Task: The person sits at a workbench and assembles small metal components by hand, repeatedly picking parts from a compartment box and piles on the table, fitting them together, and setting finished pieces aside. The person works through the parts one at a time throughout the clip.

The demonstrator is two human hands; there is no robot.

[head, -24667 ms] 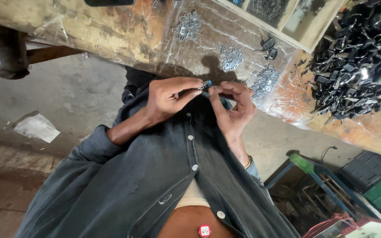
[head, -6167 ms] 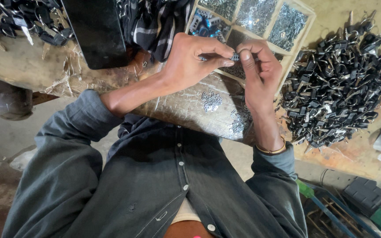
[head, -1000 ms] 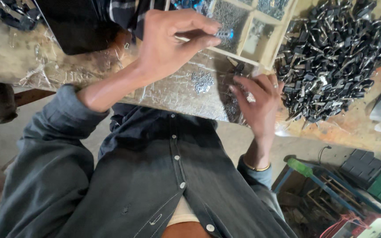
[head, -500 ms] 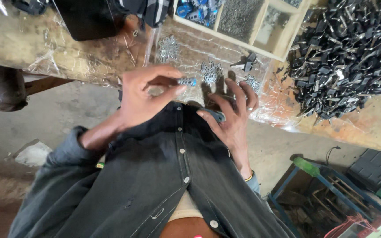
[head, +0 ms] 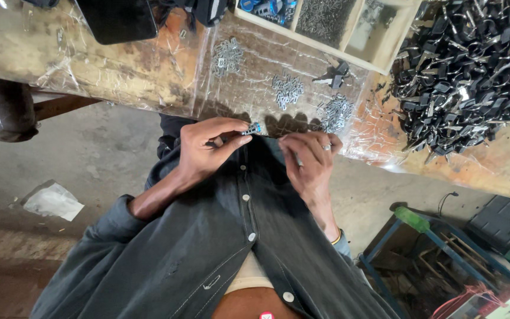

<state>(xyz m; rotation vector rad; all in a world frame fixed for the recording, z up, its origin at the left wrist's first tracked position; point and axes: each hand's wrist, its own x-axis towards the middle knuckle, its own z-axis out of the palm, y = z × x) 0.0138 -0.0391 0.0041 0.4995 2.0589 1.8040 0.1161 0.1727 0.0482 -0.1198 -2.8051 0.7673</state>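
Observation:
My left hand pinches a small blue-and-silver metal part between thumb and forefinger, just off the workbench edge, above my dark shirt. My right hand is close beside it with fingers curled around another small metal piece that is mostly hidden. Small heaps of silver metal pieces lie on the plastic-covered bench just beyond both hands.
A big pile of black parts covers the bench's right side. A wooden compartment tray holds small parts at the top. A black block stands top left. Crates and a blue frame sit on the floor at right.
Both hands have drawn back from the tray and bench toward my body. The left hand came down with the small part; the right hand rose off the bench to meet it.

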